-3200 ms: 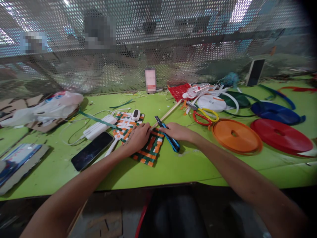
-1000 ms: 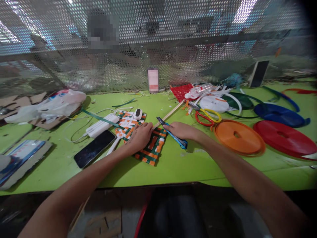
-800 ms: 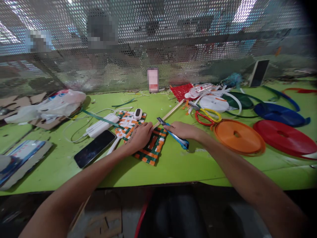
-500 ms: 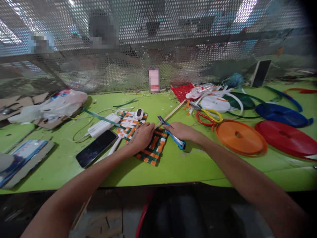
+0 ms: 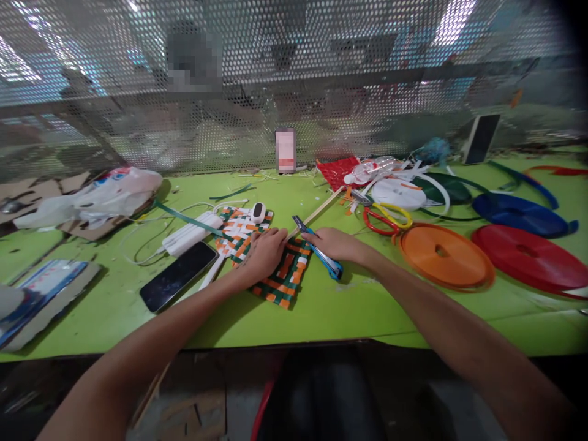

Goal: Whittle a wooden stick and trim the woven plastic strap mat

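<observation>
My right hand [image 5: 337, 243] is closed round a blue utility knife [image 5: 328, 262], its dark blade lying across a thin wooden stick [image 5: 321, 208]. Close beside it, my left hand [image 5: 266, 252] has its fingers together over the near end of that stick. Under the left hand lies a woven mat of orange, green and white strips [image 5: 285, 275]; the palm hides part of its weave. A small white device with a dark screen [image 5: 258, 212] rests on the far part of the mat.
Left of the mat are a black phone [image 5: 179, 275] and a white power bank [image 5: 192, 234] with a cable. To the right lie red-and-yellow scissors [image 5: 388, 219], an orange strip coil [image 5: 445, 256] and a red coil [image 5: 528, 257]. A perforated metal screen [image 5: 248, 116] stands behind the table.
Both hands stay almost in place, with the blade still across the stick. The knife's handle end has shifted very slightly; the camera view has moved a little.
</observation>
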Motion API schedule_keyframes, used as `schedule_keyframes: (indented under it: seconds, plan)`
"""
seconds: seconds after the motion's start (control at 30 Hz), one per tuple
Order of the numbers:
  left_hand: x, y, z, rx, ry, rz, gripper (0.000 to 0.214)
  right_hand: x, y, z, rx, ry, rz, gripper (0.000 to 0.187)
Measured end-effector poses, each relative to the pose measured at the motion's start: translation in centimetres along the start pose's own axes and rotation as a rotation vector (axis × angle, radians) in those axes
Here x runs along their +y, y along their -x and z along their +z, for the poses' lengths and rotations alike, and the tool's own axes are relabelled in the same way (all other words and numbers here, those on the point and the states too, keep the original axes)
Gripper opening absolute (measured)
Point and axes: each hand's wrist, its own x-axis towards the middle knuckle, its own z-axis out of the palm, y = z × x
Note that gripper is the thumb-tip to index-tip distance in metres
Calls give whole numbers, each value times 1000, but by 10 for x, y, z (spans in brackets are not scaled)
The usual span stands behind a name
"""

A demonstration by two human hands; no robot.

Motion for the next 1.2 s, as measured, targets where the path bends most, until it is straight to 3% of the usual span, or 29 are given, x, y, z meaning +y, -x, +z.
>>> schedule_keyframes:
  seconds: [0.2,0.63,1.0,1.2]
  plan:
    - [3,-1,-8,-39,34,-42,27,5,8,-19,-113,74,4,66]
    - [0,0,2,4,-71,16,26,0,-2,6,77,47,-14,73]
    - [5,-1,-8,-47,-37,-54,22,0,14,-21,-78,95,2,70]
    - [4,2,-3,20,-102,16,25,5,6,-8,-21,63,-18,74]
